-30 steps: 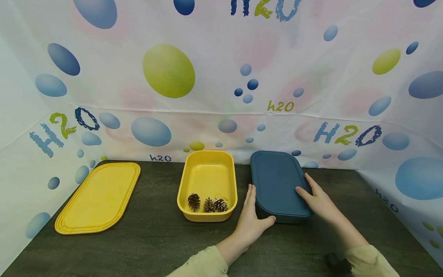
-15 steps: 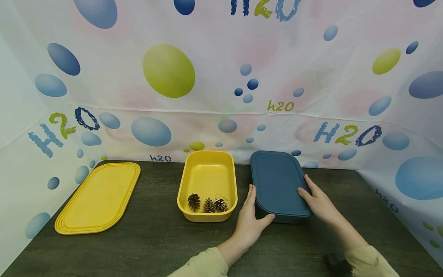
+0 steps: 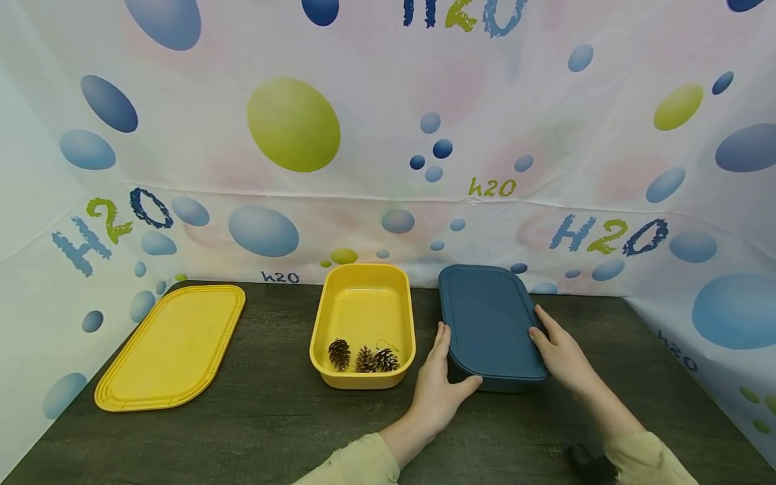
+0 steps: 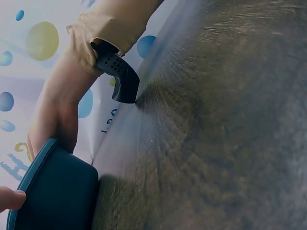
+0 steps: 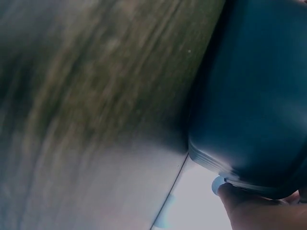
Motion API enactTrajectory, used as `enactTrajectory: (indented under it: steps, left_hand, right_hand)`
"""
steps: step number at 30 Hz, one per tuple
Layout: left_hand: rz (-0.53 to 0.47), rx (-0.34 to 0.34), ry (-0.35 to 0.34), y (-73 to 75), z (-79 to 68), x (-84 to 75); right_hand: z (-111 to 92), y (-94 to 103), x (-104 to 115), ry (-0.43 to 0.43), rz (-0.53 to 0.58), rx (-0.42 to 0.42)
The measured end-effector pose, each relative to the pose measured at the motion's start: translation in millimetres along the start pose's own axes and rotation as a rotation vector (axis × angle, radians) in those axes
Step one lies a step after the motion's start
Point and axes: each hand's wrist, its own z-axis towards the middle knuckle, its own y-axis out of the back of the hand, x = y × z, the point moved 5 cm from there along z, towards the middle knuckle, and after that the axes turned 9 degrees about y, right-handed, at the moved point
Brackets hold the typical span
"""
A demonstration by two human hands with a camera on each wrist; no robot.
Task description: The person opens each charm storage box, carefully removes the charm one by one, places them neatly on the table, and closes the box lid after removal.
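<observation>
A dark blue lidded box stands on the table, its lid lying flat on top. Against its left side rests my left hand, fingers straight and thumb at the front corner; in the left wrist view the thumb tip touches the rim. My right hand lies along the right side, fingers extended, thumb by the lid's edge. In the right wrist view the fingers reach the box's far end. Left of the box is an open yellow container with several pinecones at its near end.
A yellow lid lies flat on the dark table at the far left. Behind the table hangs a white curtain printed with bubbles. A black strap piece juts from the right sleeve in the left wrist view.
My right thumb has slid rightward across the blue lid to its edge. The left hand, the box and the yellow container stay practically where they were.
</observation>
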Motion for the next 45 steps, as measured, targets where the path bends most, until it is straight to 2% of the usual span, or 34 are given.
enactTrajectory:
  steps: [6,15,22,26,31,34,38,42,45]
  left_hand:
    - [-0.017,-0.008,-0.003,0.3,0.2,-3.3]
    - [0.033,-0.032,-0.025,0.7,-1.1,-8.9]
    - [0.007,-0.020,-0.037,2.0,-4.3,-15.0]
    - [-0.028,-0.011,-0.030,3.8,-6.4,-17.5]
    - [-0.042,-0.016,-0.030,7.2,-8.7,-18.3]
    - [0.011,-0.041,-0.041,11.5,-10.3,-20.3]
    - [0.142,-0.085,-0.057,19.7,-13.3,-26.7]
    - [0.262,-0.112,-0.142,24.6,-19.5,-38.7]
    - [0.370,-0.126,-0.252,24.8,-25.3,-48.9]
  right_hand:
    - [1,3.3,1,-0.005,0.016,-0.034]
    - [1,8.2,5,-0.009,-0.004,-0.072]
    - [-3,12.8,16,0.024,0.021,-0.125]
    - [-4,15.4,24,0.053,0.068,-0.168]
    - [-4,17.2,31,0.063,0.204,-0.225]
    - [-4,17.5,35,0.050,0.280,-0.260]
    - [-5,17.9,43,0.034,0.361,-0.294]
    - [-6,16.8,50,0.042,0.439,-0.307]
    - [-6,14.4,54,0.051,0.489,-0.304]
